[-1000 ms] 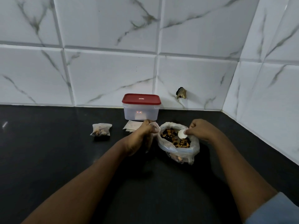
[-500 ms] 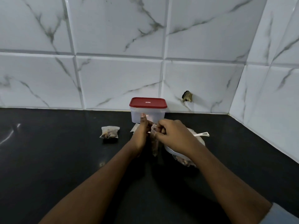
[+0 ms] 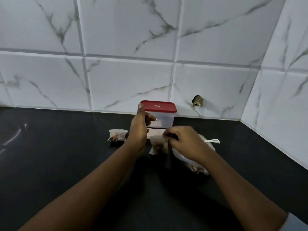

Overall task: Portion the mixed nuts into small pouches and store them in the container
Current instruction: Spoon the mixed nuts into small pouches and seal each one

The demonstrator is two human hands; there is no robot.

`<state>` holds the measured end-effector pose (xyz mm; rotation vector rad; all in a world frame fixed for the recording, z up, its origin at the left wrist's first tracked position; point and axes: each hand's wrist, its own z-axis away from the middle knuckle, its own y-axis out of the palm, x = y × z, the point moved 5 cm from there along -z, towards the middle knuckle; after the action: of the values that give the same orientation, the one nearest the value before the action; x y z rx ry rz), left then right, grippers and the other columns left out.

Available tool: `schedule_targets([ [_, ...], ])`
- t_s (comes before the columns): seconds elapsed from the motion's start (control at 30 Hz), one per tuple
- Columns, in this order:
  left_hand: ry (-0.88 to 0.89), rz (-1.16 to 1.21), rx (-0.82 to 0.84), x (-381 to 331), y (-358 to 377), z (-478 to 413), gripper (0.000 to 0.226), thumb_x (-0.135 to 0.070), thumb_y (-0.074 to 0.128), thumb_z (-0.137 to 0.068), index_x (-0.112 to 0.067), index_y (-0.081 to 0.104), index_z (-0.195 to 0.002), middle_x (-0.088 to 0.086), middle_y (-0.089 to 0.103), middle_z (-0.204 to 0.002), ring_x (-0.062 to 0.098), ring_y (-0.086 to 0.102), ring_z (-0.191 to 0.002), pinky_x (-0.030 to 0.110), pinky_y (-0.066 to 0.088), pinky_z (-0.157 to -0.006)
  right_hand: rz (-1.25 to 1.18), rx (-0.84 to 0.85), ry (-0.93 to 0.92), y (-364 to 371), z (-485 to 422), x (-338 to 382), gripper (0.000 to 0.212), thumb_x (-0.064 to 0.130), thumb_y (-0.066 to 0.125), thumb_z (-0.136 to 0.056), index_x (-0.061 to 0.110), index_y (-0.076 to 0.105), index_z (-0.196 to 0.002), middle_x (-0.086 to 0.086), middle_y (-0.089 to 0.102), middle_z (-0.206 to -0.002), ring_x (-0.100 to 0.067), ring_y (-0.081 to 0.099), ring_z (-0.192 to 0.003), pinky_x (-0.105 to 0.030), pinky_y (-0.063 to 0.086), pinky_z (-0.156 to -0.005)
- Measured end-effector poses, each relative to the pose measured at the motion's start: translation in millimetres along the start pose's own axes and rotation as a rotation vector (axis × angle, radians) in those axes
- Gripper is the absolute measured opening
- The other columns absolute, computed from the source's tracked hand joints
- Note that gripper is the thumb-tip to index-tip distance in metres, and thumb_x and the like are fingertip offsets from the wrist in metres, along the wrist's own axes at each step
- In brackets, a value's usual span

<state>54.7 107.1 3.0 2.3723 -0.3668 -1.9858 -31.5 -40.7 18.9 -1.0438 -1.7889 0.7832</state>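
Note:
A small clear pouch [image 3: 158, 145] with nuts in its bottom hangs between my hands above the black counter. My left hand [image 3: 139, 130] pinches its top left corner and my right hand [image 3: 185, 142] pinches its top right corner, stretching the top edge. Behind them a clear container [image 3: 164, 120] with a red lid stands shut against the wall. The big bag of mixed nuts [image 3: 196, 165] sits under my right hand, mostly hidden, with a white scoop handle [image 3: 212, 140] sticking out to the right. One filled pouch [image 3: 117, 135] lies left of my left hand.
The black counter [image 3: 58, 164] runs left and toward me. White marbled tile walls meet in a corner at the right. A small dark fitting [image 3: 197, 101] sticks out of the back wall right of the container.
My right hand left the scoop in the big bag and came over to the pouch. Both hands now pull the pouch's top edge apart sideways, higher than before.

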Motion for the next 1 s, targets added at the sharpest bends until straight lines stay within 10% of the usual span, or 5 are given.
schedule_targets([
  [0.17, 0.028, -0.025, 0.017, 41, -13, 14, 0.067, -0.069, 0.032, -0.101, -0.013, 0.068, -0.097, 0.006, 0.075, -0.11, 0.023, 0.065, -0.111, 0.046, 0.048, -0.101, 0.021, 0.033, -0.004, -1, 2, -4, 0.013, 0.018, 0.065, -0.092, 0.026, 0.075, -0.093, 0.008, 0.072, -0.087, -0.004, 0.066, -0.081, -0.026, 0.052, -0.073],
  [0.37, -0.107, 0.041, 0.189, 34, -4, 16, 0.069, -0.069, 0.031, -0.103, -0.011, 0.069, -0.1, 0.008, 0.077, -0.1, 0.027, 0.07, -0.091, 0.039, 0.055, -0.077, -0.198, -0.15, -0.004, -12, 3, -1, 0.007, 0.015, 0.067, -0.094, 0.018, 0.072, -0.09, 0.006, 0.071, -0.08, -0.001, 0.062, -0.072, -0.016, 0.046, -0.067],
  [0.53, -0.227, 0.044, 0.352, 37, 2, 23, 0.075, -0.072, 0.032, -0.1, -0.006, 0.068, -0.108, 0.018, 0.076, -0.105, 0.031, 0.069, -0.09, 0.039, 0.055, -0.078, 0.0, 0.063, 0.059, 9, 3, -4, 0.011, 0.022, 0.066, -0.092, 0.024, 0.068, -0.082, 0.004, 0.066, -0.071, -0.009, 0.061, -0.067, -0.024, 0.043, -0.059],
  [0.7, -0.268, 0.051, 0.601, 39, 10, 32, 0.052, -0.047, 0.056, -0.103, -0.002, 0.066, -0.129, 0.029, 0.069, -0.109, 0.031, 0.07, -0.096, 0.052, 0.055, -0.093, -0.061, -0.06, 0.117, 0, 0, -14, 0.008, 0.024, 0.067, -0.096, 0.021, 0.072, -0.091, 0.004, 0.069, -0.077, -0.008, 0.063, -0.071, -0.023, 0.042, -0.059],
  [1.0, -0.134, 0.188, 0.402, 24, 4, 21, 0.023, -0.016, 0.059, -0.103, -0.001, 0.075, -0.11, 0.021, 0.075, -0.101, 0.03, 0.074, -0.082, 0.041, 0.063, -0.073, -0.626, -0.056, 0.197, 11, -3, -14, 0.027, 0.041, 0.079, -0.087, 0.028, 0.064, -0.105, 0.001, 0.076, -0.098, -0.02, 0.074, -0.093, -0.048, 0.062, -0.084],
])
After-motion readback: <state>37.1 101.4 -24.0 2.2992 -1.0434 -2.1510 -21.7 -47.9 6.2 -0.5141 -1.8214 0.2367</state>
